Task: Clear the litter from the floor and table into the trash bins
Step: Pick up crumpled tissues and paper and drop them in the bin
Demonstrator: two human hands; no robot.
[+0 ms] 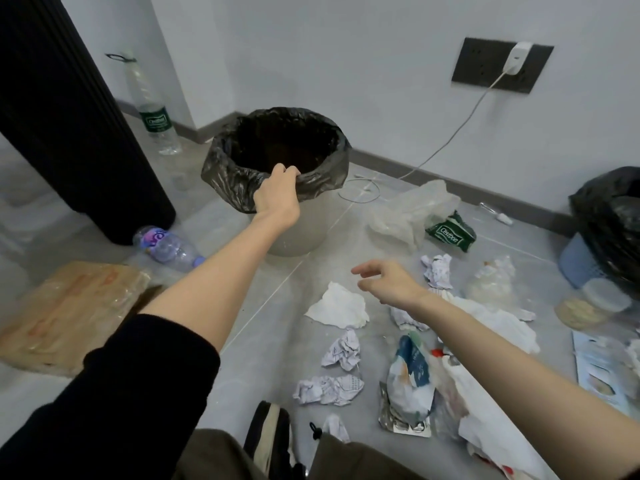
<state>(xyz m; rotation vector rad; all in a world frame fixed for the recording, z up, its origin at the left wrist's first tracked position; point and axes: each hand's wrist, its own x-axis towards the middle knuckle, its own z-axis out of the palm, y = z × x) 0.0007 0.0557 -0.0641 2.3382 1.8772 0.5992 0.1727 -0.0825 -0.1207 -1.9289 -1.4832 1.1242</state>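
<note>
A grey trash bin [294, 237] lined with a black bag [225, 171] stands on the floor ahead. My left hand [277, 195] grips the near rim of the bag. My right hand [388, 280] hovers over the floor with loosely spread fingers, holding nothing. Below it lies a white tissue [339, 306]. Crumpled paper balls [341, 349] [329, 389] [437, 270], a printed plastic bag [410, 375] and white paper [495, 320] litter the floor nearby. A second bin with a black bag [609, 216] stands at the far right.
A lying plastic bottle [166, 245] and a flat cardboard box [65, 310] are at left, beside a black column [69, 116]. An upright bottle [154, 116] stands by the wall. A clear bag [412, 209], a green wrapper [450, 232] and a charger cable [450, 133] lie beyond.
</note>
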